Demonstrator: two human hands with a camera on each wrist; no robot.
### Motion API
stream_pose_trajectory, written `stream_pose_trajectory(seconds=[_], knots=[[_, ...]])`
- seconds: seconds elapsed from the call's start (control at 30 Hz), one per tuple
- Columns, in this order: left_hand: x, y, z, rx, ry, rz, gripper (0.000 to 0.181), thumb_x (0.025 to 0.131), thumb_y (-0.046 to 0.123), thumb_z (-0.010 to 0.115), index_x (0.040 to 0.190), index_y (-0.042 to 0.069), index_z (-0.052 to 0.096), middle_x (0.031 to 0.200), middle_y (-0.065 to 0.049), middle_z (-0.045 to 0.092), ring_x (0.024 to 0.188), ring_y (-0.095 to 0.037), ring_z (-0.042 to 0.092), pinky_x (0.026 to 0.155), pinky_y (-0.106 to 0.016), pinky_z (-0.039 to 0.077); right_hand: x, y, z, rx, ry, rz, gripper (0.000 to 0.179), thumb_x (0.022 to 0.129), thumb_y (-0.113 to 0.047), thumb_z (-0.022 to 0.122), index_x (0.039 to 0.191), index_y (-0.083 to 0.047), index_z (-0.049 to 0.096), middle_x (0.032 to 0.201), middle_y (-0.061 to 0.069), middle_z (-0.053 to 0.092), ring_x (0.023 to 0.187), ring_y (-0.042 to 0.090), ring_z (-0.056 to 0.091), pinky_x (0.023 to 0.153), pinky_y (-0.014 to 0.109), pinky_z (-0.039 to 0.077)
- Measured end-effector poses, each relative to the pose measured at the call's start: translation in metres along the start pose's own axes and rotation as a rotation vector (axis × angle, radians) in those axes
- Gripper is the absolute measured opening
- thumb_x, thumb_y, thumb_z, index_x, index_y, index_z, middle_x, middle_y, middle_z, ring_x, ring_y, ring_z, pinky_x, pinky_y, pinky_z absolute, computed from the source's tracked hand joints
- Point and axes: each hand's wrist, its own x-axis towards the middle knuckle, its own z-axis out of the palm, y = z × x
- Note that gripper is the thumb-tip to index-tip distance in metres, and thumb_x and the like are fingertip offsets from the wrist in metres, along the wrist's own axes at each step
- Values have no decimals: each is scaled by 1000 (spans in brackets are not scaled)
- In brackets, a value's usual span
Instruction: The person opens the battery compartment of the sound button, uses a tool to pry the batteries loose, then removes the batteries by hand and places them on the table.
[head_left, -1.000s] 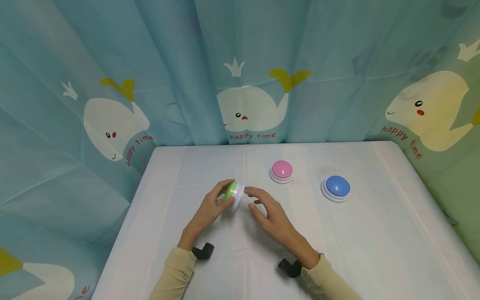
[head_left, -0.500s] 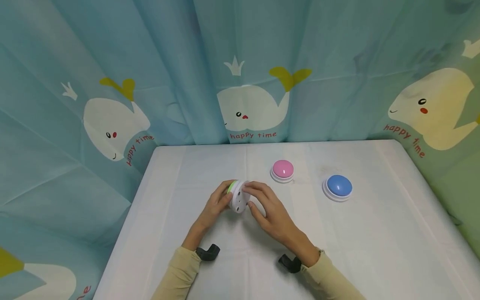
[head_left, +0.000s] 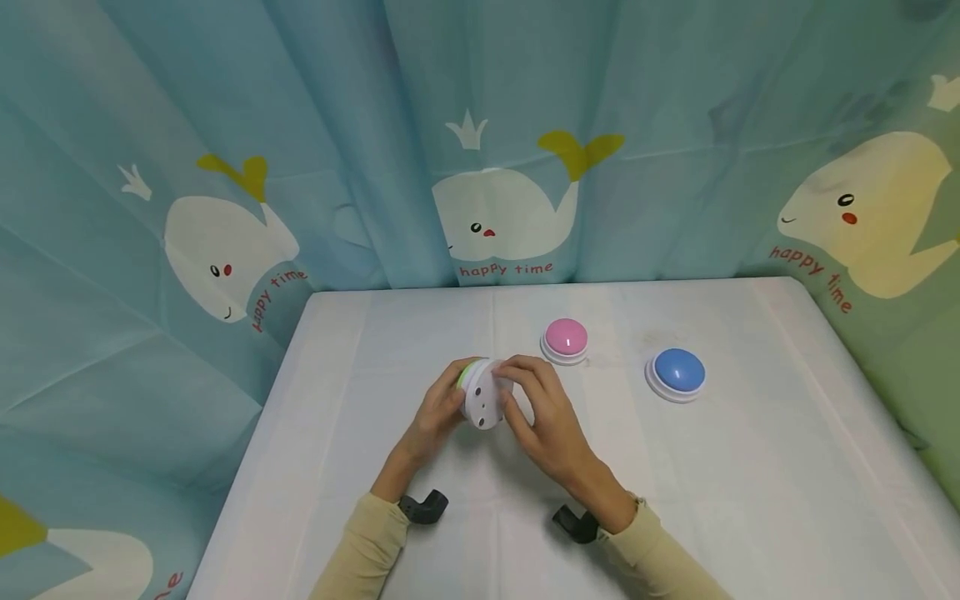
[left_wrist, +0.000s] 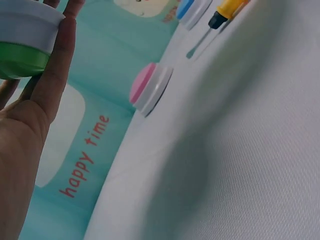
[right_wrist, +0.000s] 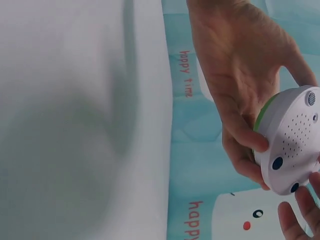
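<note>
My left hand [head_left: 438, 408] grips a round white push button with a green top [head_left: 480, 396], raised over the table and tipped on its side. Its white underside [right_wrist: 295, 135], with speaker holes and dark round spots, faces my right hand [head_left: 547, 417]. The right fingers are bent loosely, with fingertips at that underside; the right wrist view cuts off their exact contact. In the left wrist view, the green top [left_wrist: 22, 60] points down between the left fingers. A pink button [head_left: 566, 337] and a blue button [head_left: 678, 371] stand upright on the table.
A white cloth covers the table [head_left: 360, 350]. A yellow and black screwdriver [left_wrist: 217, 21] lies near the blue button in the left wrist view. Behind the table hangs a blue curtain [head_left: 360, 150] with whale prints. A black camera mount [head_left: 576, 525] sits at the right wrist.
The left hand has shifted slightly right and turned the green-topped button so that its underside shows. The right hand's fingertips have come in from apart to meet that underside.
</note>
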Motion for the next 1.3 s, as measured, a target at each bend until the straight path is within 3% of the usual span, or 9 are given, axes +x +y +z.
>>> stream_pose_trajectory(seconds=[0.17,0.3,0.43,0.63,0.77,1.1,1.3], knots=[[-1,1,1,-14,-22,25,60,107,39,48,154,3,36,141,-3,52,121,-13,57,95,-30,55,1,-2,0,28,27,56,28,98,-3,66,126,-5,65,128,10,60,122,23,56,112,19,43],[-2,3,1,-5,-22,46,61,105,37,52,154,5,36,145,-7,51,127,-13,56,99,-28,54,4,-4,0,45,48,71,24,97,-4,68,121,-6,66,125,10,61,118,22,57,105,27,50],[-3,6,2,12,-21,79,66,103,32,60,154,0,35,151,-11,47,134,-13,53,105,-25,51,6,-9,0,104,65,129,18,97,-6,69,115,-8,66,120,7,61,113,19,58,92,37,54],[-2,10,3,-28,-45,100,66,100,20,66,152,-4,34,149,-5,48,134,-10,53,103,-23,51,10,-16,-3,185,64,230,12,98,-7,70,108,-11,65,116,4,62,110,16,58,87,34,54],[-3,14,1,-22,-54,116,68,96,15,72,151,-3,35,150,-5,49,136,-13,54,102,-24,54,11,-21,-6,272,21,341,11,98,-9,71,106,-13,64,114,2,63,107,15,59,84,30,57],[-6,26,-3,123,-72,126,71,89,3,79,150,7,43,157,-18,44,143,-17,48,108,-33,54,12,-21,-13,440,-140,661,12,100,-15,69,111,-12,65,118,6,67,111,21,64,92,33,56],[-5,28,-5,198,-79,138,73,87,-3,79,150,9,44,157,-15,45,145,-15,46,108,-34,54,14,-21,-15,533,-187,737,13,101,-12,66,112,-4,65,120,14,64,111,27,65,88,28,59]])
